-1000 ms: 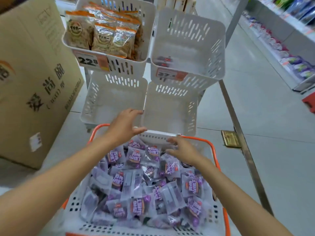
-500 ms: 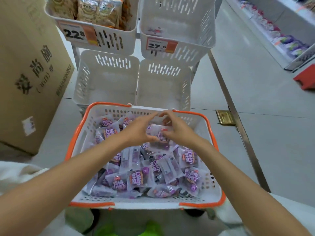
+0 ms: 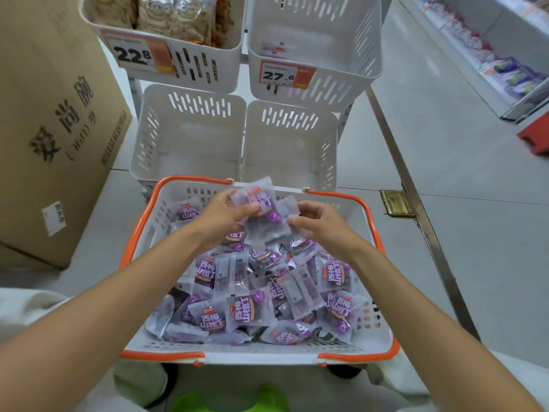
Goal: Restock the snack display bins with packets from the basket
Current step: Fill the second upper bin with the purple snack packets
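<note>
1. Looking straight down, the closest thing is a blurry green shape on my side of the basket. Can't tell what it is.
2. The basket is white slotted plastic with an orange rim, and it's piled with purple snack packets. Some lie label up, some barcode up.
3. Over the far half of the basket, the left hand has its fingers curled round the held packets. That's a couple of them, lifted clear of the pile and up by the far rim.
4. The right hand is just beside it, toward the basket's right side. Its fingers and thumb pinch the right edge of those same held packets.
5. Just past the basket's far rim sit two white slotted bins side by side, the lower left bin and the lower right bin.
6. Further beyond the basket and higher up, the upper left bin holds tan snack bags and has a 22.8 price tag.
7. Next to it, the upper right bin is tagged 27.6. Something small lies on its bottom, too blurry to name.
8. Left of the basket there's a big cardboard box on the floor.
9. Right of the basket, a metal floor strip runs away from me, with a brass plate touching it.
10. Way off beyond the basket's right side is a store shelf of bagged goods.
</note>
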